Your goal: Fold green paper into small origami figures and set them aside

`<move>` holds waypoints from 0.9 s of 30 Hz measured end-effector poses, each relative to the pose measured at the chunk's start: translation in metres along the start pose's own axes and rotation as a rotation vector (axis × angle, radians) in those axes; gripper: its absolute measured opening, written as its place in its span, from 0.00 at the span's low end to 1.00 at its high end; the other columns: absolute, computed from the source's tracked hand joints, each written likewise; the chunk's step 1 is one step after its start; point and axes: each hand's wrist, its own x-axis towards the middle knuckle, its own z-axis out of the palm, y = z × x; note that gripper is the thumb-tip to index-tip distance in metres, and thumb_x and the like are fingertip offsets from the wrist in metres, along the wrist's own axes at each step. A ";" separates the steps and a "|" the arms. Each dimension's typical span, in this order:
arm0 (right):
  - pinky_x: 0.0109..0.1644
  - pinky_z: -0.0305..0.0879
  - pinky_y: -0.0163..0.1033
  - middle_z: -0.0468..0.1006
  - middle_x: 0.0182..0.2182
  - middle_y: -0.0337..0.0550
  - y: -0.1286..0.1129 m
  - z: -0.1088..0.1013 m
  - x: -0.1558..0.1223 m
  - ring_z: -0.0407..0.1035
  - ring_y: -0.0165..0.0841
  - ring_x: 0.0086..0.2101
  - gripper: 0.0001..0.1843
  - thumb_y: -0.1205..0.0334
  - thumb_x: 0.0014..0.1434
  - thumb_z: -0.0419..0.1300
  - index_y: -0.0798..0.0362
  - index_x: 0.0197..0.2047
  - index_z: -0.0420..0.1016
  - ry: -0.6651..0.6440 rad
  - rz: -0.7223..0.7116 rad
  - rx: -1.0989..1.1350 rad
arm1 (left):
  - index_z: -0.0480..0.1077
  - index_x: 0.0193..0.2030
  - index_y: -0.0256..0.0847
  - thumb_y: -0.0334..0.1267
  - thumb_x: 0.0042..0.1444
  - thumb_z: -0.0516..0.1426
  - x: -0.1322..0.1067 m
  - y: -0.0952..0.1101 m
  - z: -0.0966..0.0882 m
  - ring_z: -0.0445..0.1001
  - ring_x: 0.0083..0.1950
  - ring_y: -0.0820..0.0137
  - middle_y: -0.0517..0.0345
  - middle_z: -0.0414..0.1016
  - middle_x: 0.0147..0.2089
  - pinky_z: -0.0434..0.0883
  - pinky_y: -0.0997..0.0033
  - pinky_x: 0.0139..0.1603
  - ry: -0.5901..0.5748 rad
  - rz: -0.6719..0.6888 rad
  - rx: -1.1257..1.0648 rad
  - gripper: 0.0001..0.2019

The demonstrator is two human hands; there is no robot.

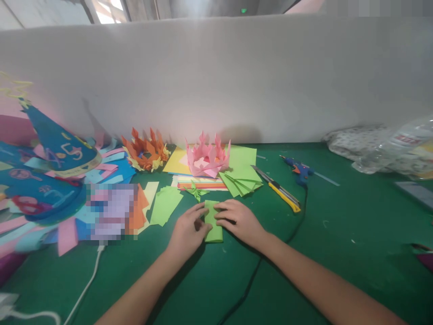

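Note:
A light green folded paper (214, 234) lies upright-lengthwise on the table in front of me, a narrow strip with a rounded fold at its near end. Along its left edge, my left hand (190, 228) grips it, thumb on top and fingers curled. From the other side my right hand (241, 221) holds it down, fingertips and thumb on the right half. Just beyond the paper sits a small green folded star shape (196, 192). Several green paper pieces (165, 205) are to the left, and another fanned green stack (238, 183) is behind my right hand.
A pink paper crown (208, 158) and an orange one (146, 151) stand at the back. Blue cone hats (61, 140) and paper scraps fill the left. A yellow utility knife (279, 192), a blue glue gun (299, 170) with black cord, and a plastic bottle (389, 144) are rightward.

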 end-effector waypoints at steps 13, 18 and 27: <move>0.53 0.63 0.44 0.77 0.44 0.47 -0.004 -0.002 0.001 0.70 0.36 0.45 0.12 0.62 0.63 0.52 0.53 0.41 0.77 -0.124 -0.117 -0.058 | 0.74 0.41 0.39 0.38 0.52 0.57 0.002 -0.001 -0.005 0.67 0.24 0.79 0.50 0.68 0.50 0.73 0.72 0.31 -0.050 0.047 0.064 0.11; 0.53 0.63 0.44 0.77 0.45 0.47 -0.005 -0.001 0.001 0.69 0.36 0.45 0.12 0.62 0.63 0.52 0.53 0.41 0.77 -0.129 -0.113 -0.066 | 0.74 0.40 0.41 0.37 0.55 0.55 -0.001 0.008 -0.008 0.66 0.24 0.78 0.52 0.65 0.48 0.71 0.69 0.34 -0.061 0.106 0.268 0.09; 0.44 0.62 0.42 0.75 0.36 0.45 0.004 -0.004 0.004 0.66 0.36 0.39 0.08 0.67 0.61 0.55 0.55 0.35 0.76 0.017 0.092 -0.126 | 0.73 0.43 0.41 0.31 0.56 0.53 0.002 0.009 -0.009 0.72 0.46 0.67 0.53 0.70 0.48 0.69 0.68 0.48 -0.161 0.180 0.175 0.10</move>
